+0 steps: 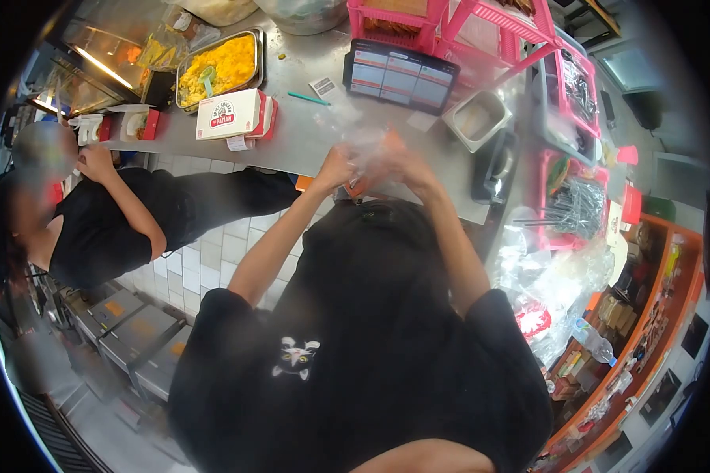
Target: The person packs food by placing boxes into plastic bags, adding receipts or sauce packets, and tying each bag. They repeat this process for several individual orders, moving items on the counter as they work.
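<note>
Clear plastic bag [364,156] at the near edge of the desk [292,130], in front of the wearer's body, held between the two hands. Left hand [337,167] on its left side, fingers curled in and grasping the film; right hand [415,172] on the opposite side, fingers bent over it, also grasping. Bag spans the gap between them, crumpled.

Hard to read: bag and fingertips blur together, right hand the worse; exact finger contacts cannot be told. An orange patch [356,187] shows low between the hands; whether inside the bag or under it, unclear. Black shirt [371,315] fills the lower view and meets the desk edge just below the hands.

Around: tablet [402,75] propped beyond the hands, slightly right. Teal pen [308,98] lying left of it, near a small printed card [322,88]. Red-and-white boxes [229,115] further left, metal tray of yellow food [219,69] behind them. Right of the hands, an empty-looking metal pan [477,120], then a black device [495,167], partly lost in glare. Pink baskets [580,197] beyond. Co-worker [110,213] at far left, well apart, one hand raised near the desk.
</note>
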Tool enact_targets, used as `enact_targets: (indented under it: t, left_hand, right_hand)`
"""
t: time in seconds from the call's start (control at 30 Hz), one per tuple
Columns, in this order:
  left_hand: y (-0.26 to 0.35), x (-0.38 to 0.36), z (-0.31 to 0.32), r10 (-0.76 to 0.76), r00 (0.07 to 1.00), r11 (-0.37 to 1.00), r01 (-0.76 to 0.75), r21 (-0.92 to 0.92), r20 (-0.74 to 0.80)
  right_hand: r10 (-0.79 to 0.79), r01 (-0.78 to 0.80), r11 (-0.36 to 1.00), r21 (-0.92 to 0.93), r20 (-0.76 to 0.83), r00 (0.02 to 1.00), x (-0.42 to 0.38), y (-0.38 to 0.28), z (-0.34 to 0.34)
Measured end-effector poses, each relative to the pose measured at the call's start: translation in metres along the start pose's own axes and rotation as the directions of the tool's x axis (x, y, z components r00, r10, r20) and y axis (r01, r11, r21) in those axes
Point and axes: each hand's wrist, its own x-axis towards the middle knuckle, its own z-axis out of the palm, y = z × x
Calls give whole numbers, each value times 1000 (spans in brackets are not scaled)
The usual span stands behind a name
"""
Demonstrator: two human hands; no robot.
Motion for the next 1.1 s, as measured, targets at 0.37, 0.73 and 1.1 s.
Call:
enact_targets:
  t: [0.37,0.73,1.1]
  left_hand:
    - [12,1,3,-94,996,924,83,-373,-12]
    - [18,-7,17,91,975,996,-89,17,-203]
    - [21,-7,32,-41,957,999,33,-32,-287]
  right_hand:
    - [64,-58,992,108,-49,997,20,20,-18]
    - [-335,119,720,-684,-192,922,9,12,0]
    - [-273,77,801,-594,-247,930,-2,-1,16]
